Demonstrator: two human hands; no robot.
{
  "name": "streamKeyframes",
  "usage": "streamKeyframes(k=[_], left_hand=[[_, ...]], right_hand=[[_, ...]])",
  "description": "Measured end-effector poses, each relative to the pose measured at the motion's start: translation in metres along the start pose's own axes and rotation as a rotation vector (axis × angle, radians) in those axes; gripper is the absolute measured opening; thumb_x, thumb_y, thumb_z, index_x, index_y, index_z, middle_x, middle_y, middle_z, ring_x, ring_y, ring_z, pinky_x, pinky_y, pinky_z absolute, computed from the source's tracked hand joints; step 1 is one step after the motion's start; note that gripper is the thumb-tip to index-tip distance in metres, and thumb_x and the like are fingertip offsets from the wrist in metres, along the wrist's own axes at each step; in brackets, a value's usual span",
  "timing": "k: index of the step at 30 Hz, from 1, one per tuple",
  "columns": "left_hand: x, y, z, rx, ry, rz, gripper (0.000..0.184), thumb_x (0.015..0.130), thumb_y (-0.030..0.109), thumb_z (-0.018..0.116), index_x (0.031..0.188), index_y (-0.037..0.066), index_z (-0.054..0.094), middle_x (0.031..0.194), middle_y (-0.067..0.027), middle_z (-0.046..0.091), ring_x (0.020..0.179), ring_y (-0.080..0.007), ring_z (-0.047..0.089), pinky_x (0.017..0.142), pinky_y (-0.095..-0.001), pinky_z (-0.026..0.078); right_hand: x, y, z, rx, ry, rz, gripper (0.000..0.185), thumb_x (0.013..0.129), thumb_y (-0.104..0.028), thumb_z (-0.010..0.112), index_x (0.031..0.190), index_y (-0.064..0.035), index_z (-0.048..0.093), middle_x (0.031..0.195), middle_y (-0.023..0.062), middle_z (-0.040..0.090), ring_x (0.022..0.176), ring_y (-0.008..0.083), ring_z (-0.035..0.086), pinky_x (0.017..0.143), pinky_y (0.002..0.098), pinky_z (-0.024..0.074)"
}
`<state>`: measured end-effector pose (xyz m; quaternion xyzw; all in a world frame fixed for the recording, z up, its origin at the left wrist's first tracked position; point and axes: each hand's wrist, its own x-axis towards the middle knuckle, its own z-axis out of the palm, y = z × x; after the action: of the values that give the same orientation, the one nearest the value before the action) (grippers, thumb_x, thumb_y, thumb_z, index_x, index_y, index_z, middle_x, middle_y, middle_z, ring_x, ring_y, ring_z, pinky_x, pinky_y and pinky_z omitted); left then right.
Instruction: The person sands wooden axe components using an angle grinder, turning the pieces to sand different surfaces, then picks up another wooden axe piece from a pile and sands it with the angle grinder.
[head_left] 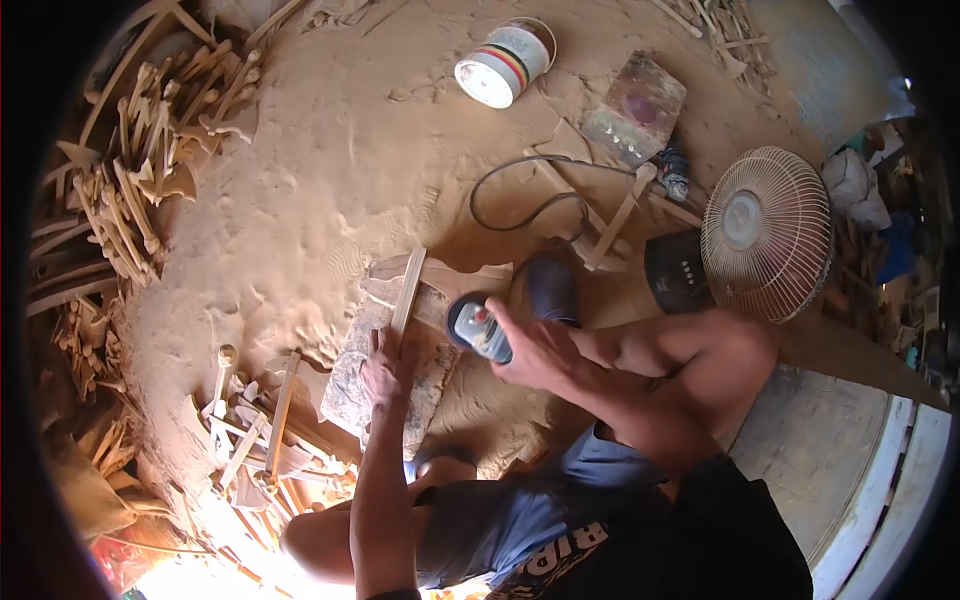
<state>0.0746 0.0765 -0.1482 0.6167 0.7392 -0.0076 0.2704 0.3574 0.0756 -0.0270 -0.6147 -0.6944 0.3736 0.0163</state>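
Observation:
My left hand [385, 370] is closed on the lower end of a pale wooden strip [409, 288], pressing it against a worn wooden block [345, 385] on the ground. In my right hand [540, 352] is a grey and black power tool [481, 331] with a rounded dark head, which looks like an angle grinder or sander. The fingers wrap round its body, and the head is just right of the strip, apart from it. Slight blur hides the tool's working face. A flat brown wood piece [485, 280] lies at the block's far edge.
Sawdust covers the floor. Cut wood pieces [240, 440] are heaped at lower left, with a larger pile [130, 190] beyond. A fan [765, 230], a black cord [480, 190], a stained block [640, 105], another tool [674, 172] and a paint bucket [507, 62] are ahead and right.

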Motion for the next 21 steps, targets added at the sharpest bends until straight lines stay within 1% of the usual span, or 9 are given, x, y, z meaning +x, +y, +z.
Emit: streamKeyframes(k=[1, 6, 8, 10, 13, 15, 18, 20, 21], left_hand=[[-0.002, -0.001, 0.004, 0.008, 0.102, 0.018, 0.059, 0.100, 0.054, 0.060, 0.142, 0.013, 0.063, 0.151, -0.0253, 0.058, 0.096, -0.0498, 0.074, 0.084, -0.0562, 0.061], [0.001, -0.009, 0.010, 0.035, 0.106, 0.051, 0.061, 0.101, 0.054, 0.060, 0.144, 0.010, 0.064, 0.148, -0.0280, 0.059, 0.094, -0.0500, 0.074, 0.084, -0.0556, 0.062], [0.001, -0.007, 0.009, 0.025, 0.111, 0.055, 0.061, 0.102, 0.053, 0.060, 0.143, 0.009, 0.064, 0.147, -0.0286, 0.060, 0.094, -0.0501, 0.074, 0.083, -0.0553, 0.062], [-0.001, -0.004, 0.006, 0.013, 0.102, 0.051, 0.060, 0.103, 0.052, 0.059, 0.143, 0.008, 0.064, 0.148, -0.0290, 0.059, 0.095, -0.0501, 0.074, 0.083, -0.0547, 0.062], [0.000, -0.004, 0.007, 0.036, 0.089, 0.030, 0.060, 0.103, 0.052, 0.060, 0.143, 0.008, 0.064, 0.150, -0.0283, 0.058, 0.097, -0.0502, 0.074, 0.085, -0.0546, 0.062], [0.000, -0.005, 0.008, 0.042, 0.104, 0.032, 0.061, 0.103, 0.053, 0.059, 0.144, 0.008, 0.063, 0.151, -0.0274, 0.057, 0.099, -0.0500, 0.074, 0.087, -0.0544, 0.062], [-0.002, 0.005, -0.002, 0.054, 0.076, 0.001, 0.062, 0.103, 0.055, 0.058, 0.144, 0.008, 0.063, 0.152, -0.0257, 0.057, 0.101, -0.0497, 0.074, 0.090, -0.0543, 0.061], [-0.002, 0.007, -0.003, 0.053, 0.058, -0.010, 0.063, 0.103, 0.056, 0.057, 0.144, 0.008, 0.063, 0.152, -0.0249, 0.057, 0.103, -0.0494, 0.073, 0.091, -0.0541, 0.061], [-0.001, 0.004, -0.001, 0.048, 0.057, -0.007, 0.063, 0.103, 0.056, 0.056, 0.144, 0.009, 0.064, 0.152, -0.0248, 0.057, 0.104, -0.0492, 0.073, 0.091, -0.0539, 0.061]], right_hand=[[-0.001, 0.002, 0.004, 0.006, 0.027, 0.009, 0.086, 0.081, -0.026, 0.081, 0.154, -0.0121, 0.037, 0.102, 0.0298, 0.074, 0.088, 0.0464, 0.076, 0.078, 0.0559, 0.0609], [0.012, 0.028, 0.010, -0.016, 0.167, 0.150, 0.089, 0.080, -0.024, 0.081, 0.155, -0.0097, 0.035, 0.093, 0.0309, 0.074, 0.084, 0.0509, 0.074, 0.077, 0.0577, 0.0610], [0.024, 0.037, -0.007, 0.060, 0.252, 0.202, 0.089, 0.080, -0.023, 0.081, 0.154, -0.0080, 0.035, 0.097, 0.0325, 0.073, 0.088, 0.0539, 0.072, 0.080, 0.0597, 0.0596], [0.050, 0.071, 0.010, 0.131, 0.514, 0.057, 0.088, 0.078, -0.023, 0.082, 0.153, -0.0112, 0.037, 0.097, 0.0319, 0.073, 0.088, 0.0538, 0.072, 0.079, 0.0597, 0.0595], [0.059, 0.075, -0.002, 0.066, 0.585, -0.011, 0.087, 0.077, -0.023, 0.082, 0.153, -0.0123, 0.038, 0.102, 0.0318, 0.073, 0.089, 0.0529, 0.072, 0.080, 0.0580, 0.0599], [0.044, 0.057, 0.001, 0.072, 0.369, 0.103, 0.088, 0.077, -0.023, 0.082, 0.152, -0.0113, 0.038, 0.102, 0.0319, 0.073, 0.089, 0.0523, 0.073, 0.079, 0.0572, 0.0600], [0.015, 0.022, 0.009, 0.007, 0.104, 0.019, 0.092, 0.077, -0.023, 0.082, 0.156, -0.0070, 0.038, 0.113, 0.0257, 0.075, 0.087, 0.0459, 0.075, 0.073, 0.0550, 0.0609], [-0.001, 0.009, 0.013, -0.038, 0.054, -0.030, 0.093, 0.078, -0.022, 0.082, 0.158, -0.0078, 0.037, 0.116, 0.0240, 0.075, 0.088, 0.0455, 0.075, 0.073, 0.0547, 0.0612], [-0.001, 0.004, 0.010, -0.088, -0.048, 0.042, 0.094, 0.078, -0.022, 0.083, 0.159, -0.0085, 0.036, 0.119, 0.0231, 0.074, 0.090, 0.0444, 0.076, 0.076, 0.0545, 0.0614]])
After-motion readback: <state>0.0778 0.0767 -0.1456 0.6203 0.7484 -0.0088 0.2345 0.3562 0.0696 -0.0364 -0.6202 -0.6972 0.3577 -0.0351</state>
